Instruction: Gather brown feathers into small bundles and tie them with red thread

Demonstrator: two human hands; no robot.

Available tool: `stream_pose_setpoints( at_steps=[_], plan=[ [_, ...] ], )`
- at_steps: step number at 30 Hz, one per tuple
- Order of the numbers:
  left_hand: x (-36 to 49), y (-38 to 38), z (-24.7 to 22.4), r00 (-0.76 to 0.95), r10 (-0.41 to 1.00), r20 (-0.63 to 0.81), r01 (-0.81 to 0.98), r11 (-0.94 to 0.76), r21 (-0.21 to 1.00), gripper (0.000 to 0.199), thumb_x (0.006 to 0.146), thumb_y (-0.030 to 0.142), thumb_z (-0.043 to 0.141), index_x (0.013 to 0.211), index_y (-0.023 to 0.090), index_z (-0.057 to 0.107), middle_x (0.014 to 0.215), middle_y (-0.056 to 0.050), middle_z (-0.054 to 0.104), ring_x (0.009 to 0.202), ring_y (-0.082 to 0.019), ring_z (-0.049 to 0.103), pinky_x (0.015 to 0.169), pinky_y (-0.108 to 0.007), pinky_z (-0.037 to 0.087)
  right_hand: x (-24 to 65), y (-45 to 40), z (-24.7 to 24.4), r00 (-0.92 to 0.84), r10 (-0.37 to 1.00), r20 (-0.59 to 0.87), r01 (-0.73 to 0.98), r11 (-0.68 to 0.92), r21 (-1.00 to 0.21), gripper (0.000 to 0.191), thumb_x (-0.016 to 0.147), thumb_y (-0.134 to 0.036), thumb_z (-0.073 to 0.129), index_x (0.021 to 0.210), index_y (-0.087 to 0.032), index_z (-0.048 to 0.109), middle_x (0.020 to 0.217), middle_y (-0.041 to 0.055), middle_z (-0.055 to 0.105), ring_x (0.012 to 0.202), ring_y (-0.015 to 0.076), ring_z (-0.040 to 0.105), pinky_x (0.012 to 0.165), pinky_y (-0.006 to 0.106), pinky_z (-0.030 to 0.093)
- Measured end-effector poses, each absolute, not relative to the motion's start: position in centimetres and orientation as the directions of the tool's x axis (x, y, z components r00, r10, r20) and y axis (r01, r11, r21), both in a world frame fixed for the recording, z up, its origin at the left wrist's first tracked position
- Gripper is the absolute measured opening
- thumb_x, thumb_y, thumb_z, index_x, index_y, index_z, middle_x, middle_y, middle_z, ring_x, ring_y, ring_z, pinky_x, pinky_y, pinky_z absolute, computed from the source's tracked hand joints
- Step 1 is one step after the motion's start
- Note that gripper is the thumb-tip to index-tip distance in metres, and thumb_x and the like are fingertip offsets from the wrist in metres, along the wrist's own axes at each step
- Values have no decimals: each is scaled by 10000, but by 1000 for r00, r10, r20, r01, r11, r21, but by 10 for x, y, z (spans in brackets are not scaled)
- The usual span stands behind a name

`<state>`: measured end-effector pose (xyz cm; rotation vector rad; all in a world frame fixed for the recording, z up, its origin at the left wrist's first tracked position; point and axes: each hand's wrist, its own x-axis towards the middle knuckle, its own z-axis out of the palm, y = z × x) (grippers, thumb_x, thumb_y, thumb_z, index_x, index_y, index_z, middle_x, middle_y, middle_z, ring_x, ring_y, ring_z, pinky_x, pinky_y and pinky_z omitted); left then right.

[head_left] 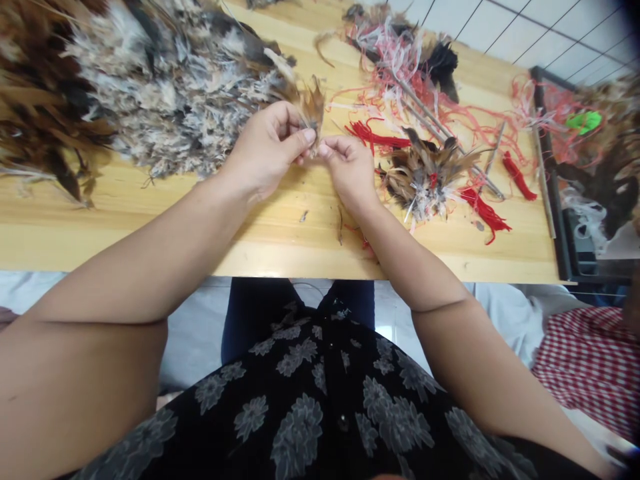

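A small tuft of brown feathers [313, 105] stands upright, pinched between the thumb and fingers of my left hand [277, 143]. Close beside it, the thumb and forefinger of my right hand [350, 163] pinch together at the tuft's lower end; what lies between those fingertips is too small to make out. A large heap of grey and white feathers [175, 93] lies behind and left of my left hand. Just right of my right hand rests a tied bundle of brown feathers [430, 170] with pale quill ends and a bit of red.
Red yarn bundles [487, 212] lie around the tied feathers. Pink and white plastic strings [395, 50] tangle at the back, with thin rods [445, 133] across them. A dark-framed tray [550, 167] stands at the right. Darker brown feathers [40, 100] pile at the far left of the wooden table [280, 250].
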<state>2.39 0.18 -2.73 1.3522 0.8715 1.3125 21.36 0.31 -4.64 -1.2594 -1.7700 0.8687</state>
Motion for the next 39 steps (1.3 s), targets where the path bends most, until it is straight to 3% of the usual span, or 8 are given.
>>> stream_pose_setpoints(
  at_steps=[6, 11, 15, 20, 25, 30, 39],
  plan=[
    [22, -3, -25, 150, 958, 245, -100, -232, 968, 359, 965, 239, 1009, 830, 255, 677, 725, 23, 657, 616, -151, 597, 604, -278, 452, 211, -4, -35, -207, 955, 210, 633, 295, -716, 182, 1160, -355, 728, 1076, -243, 844, 1113, 41, 811, 1210, 264, 770, 1313, 503, 599],
    [18, -6, -25, 188, 964, 190, -58, -183, 981, 416, 968, 294, 1100, 831, 247, 710, 755, 13, 678, 693, -175, 673, 675, -289, 499, 205, -8, -31, -241, 960, 143, 689, 274, -671, 177, 1170, -289, 680, 1072, -224, 813, 1154, 57, 798, 1193, 268, 769, 1318, 535, 597],
    [15, -6, -17, 160, 973, 167, -169, -139, 976, 431, 909, 319, 1134, 791, 256, 724, 745, 11, 686, 701, -172, 656, 668, -284, 530, 207, -6, -36, -311, 935, 168, 553, 322, -768, 245, 1195, -431, 695, 1149, -217, 806, 1209, 59, 833, 1243, 246, 778, 1278, 466, 625],
    [1, 0, -6, 208, 975, 72, -341, 4, 940, 360, 774, 315, 1185, 824, 292, 828, 830, -8, 745, 760, -181, 642, 691, -333, 569, 220, 4, -43, -277, 948, 159, 324, 248, -913, 541, 1158, -724, 681, 1273, -212, 814, 1071, 25, 813, 1060, 201, 779, 1126, 420, 683],
    [-7, 3, -7, 308, 951, -8, -380, 131, 916, 363, 781, 374, 1202, 862, 305, 855, 871, -1, 768, 814, -181, 650, 789, -376, 596, 220, 4, -42, -286, 947, 147, 254, 223, -941, 608, 1043, -815, 797, 1137, -215, 790, 992, 9, 775, 962, 171, 730, 1007, 371, 687],
    [-2, 2, -12, 360, 930, -72, -382, 218, 898, 501, 649, 451, 1280, 856, 297, 851, 851, 15, 777, 822, -164, 641, 799, -344, 599, 212, -1, -35, -316, 938, 141, 211, 214, -954, 613, 1006, -813, 843, 1019, -211, 727, 992, 17, 770, 997, 167, 723, 990, 336, 671],
    [0, -2, -16, 375, 926, -33, -377, 185, 908, 301, 907, 349, 1100, 881, 292, 805, 910, -18, 819, 927, -217, 781, 802, -320, 666, 211, -1, -33, -310, 937, 161, 209, 232, -950, 601, 1048, -787, 812, 950, -202, 711, 973, 18, 757, 1012, 161, 718, 967, 306, 642]
  ],
)
